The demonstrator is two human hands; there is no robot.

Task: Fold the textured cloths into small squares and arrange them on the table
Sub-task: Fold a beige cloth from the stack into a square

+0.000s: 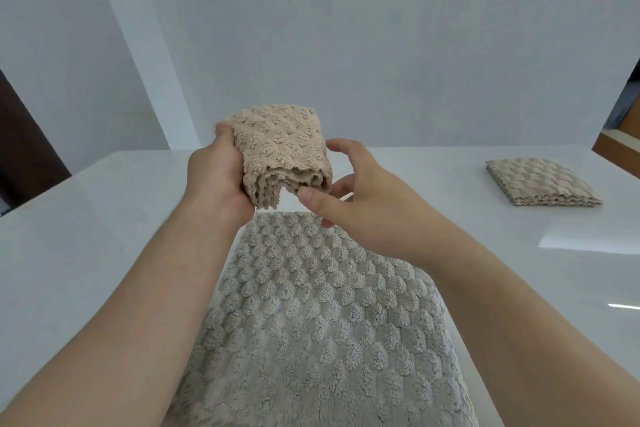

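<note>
A beige textured cloth (pixel 282 146), folded into a small thick square, is held up in the air above the table. My left hand (pixel 216 173) grips its left edge, thumb on top. My right hand (pixel 360 191) hovers at the cloth's right side with fingers spread, the thumb tip just under its lower corner; it holds nothing. Below my hands a large grey-beige textured cloth (pixel 311 322) lies spread flat on the white table (pixel 86 236). A second folded cloth square (pixel 540 182) rests on the table at the far right.
White walls rise behind the table. A dark doorway edge shows at the far left, and brown wooden furniture (pixel 620 146) sits past the table's right corner. The table's far edge runs just behind the held cloth.
</note>
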